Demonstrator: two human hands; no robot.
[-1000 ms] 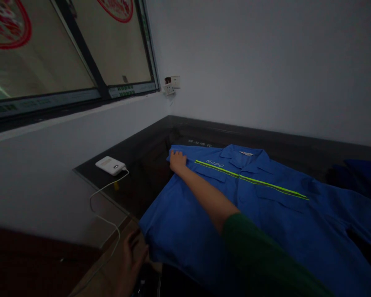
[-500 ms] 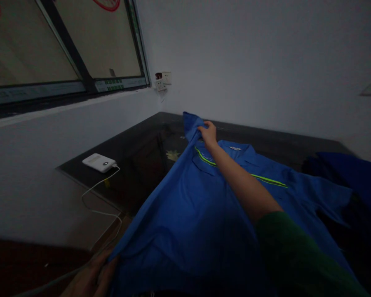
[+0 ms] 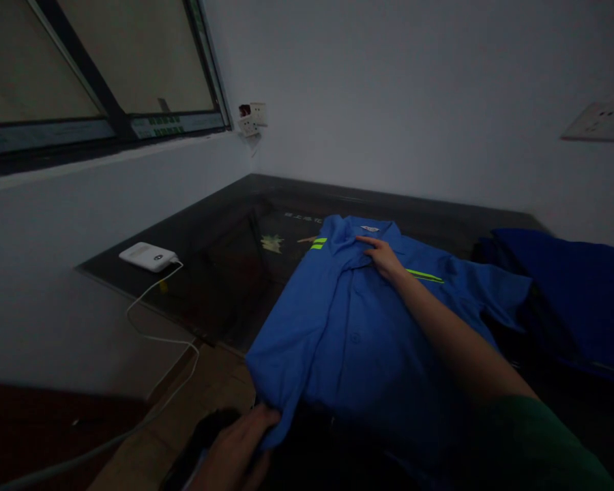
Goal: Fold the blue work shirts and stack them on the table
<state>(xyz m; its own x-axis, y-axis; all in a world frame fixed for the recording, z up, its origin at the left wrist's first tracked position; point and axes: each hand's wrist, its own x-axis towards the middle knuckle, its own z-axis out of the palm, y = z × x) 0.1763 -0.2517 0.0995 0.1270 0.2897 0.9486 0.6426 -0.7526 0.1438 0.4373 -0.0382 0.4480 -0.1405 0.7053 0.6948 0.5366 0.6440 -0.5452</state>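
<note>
A blue shirt [image 3: 378, 341] with yellow-green stripes lies on a dark glossy table [image 3: 225, 273], its collar towards the wall. Its left side is folded inward over the front. My left hand [image 3: 240, 436] pinches the shirt's lower left corner at the table's near edge. Near the collar, my right hand [image 3: 381, 256] rests on the folded part, index finger stretched out and touching the cloth; the other fingers are partly bent.
Darker blue folded cloth [image 3: 567, 293] is piled at the right. A white power bank [image 3: 148, 257] with a white cable lies at the table's left corner. Wall sockets [image 3: 253, 119] and a window [image 3: 148, 61] are beyond.
The shirt's left side has been brought over to the right and laid down on the front. My right hand has let go of the cloth and moved right; my left hand has also moved right.
</note>
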